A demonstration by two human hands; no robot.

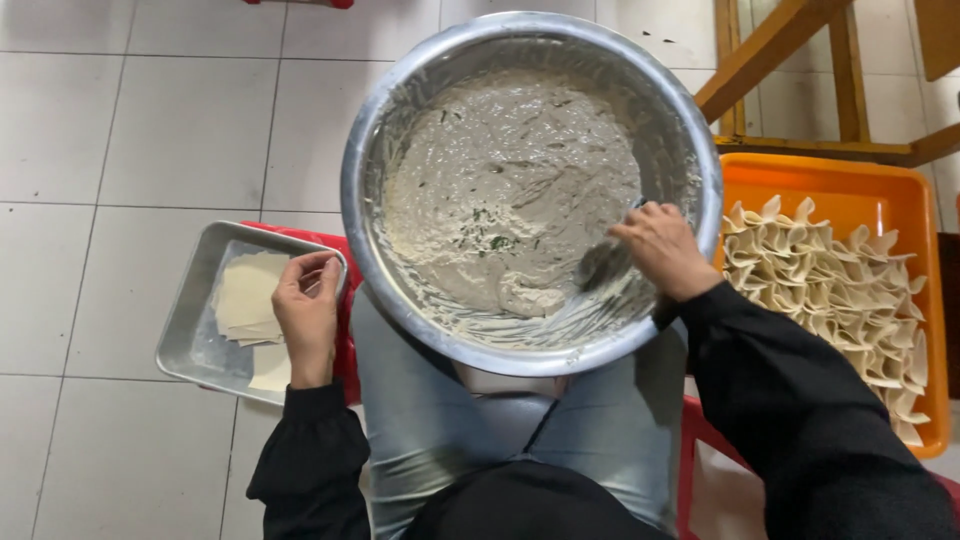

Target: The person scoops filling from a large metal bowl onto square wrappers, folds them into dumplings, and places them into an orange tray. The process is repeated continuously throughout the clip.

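Steel gleams in the head view: a large round metal bowl (531, 190) of grey-beige paste flecked with green rests on the person's lap. The right hand (664, 248) is closed around a metal spoon (604, 264) dipped into the paste near the bowl's right rim. The left hand (308, 315), fingers curled, touches pale square wrappers (248, 297) in a rectangular metal tray (196, 330) left of the bowl. At right, an orange plastic tray (880, 200) holds folded dumplings (845, 290).

Black sleeves (800, 400), pale grey trousers (420, 440).
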